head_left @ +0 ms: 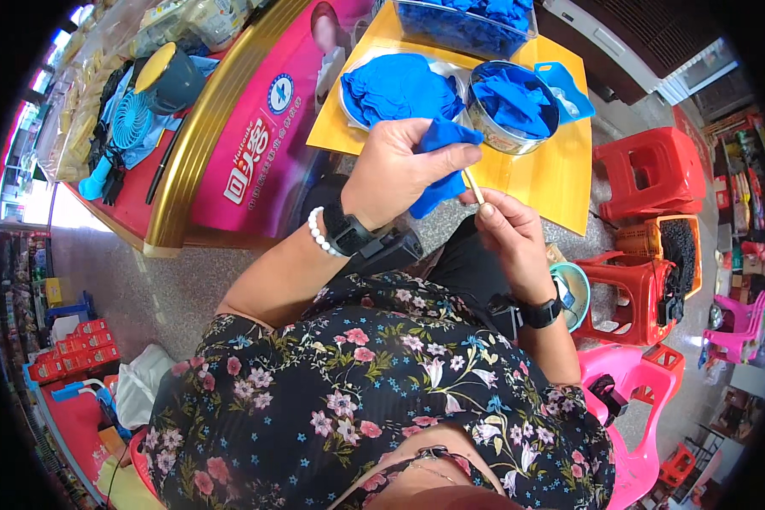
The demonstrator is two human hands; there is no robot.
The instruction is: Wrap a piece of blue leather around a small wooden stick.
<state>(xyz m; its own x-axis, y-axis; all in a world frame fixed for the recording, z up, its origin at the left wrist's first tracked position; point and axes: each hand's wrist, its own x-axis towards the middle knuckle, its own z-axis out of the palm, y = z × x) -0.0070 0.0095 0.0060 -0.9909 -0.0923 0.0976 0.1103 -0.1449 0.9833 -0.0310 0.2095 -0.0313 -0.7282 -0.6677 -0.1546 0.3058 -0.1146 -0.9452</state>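
At the middle of the frame, the right hand [508, 231] pinches a thin pale stick [474, 187] between closed fingertips, its tip at the blue cloth piece [440, 166]. The left hand [404, 166] is curled shut round that cloth, thumb pressing it. This looks like wrapping or fixing the cloth onto the stick; it needs a steady pinch and a turn. Farther up, on the yellow desk [552, 174], sit a bowl [399, 85] and a round metal tin [512, 106] of blue pieces.
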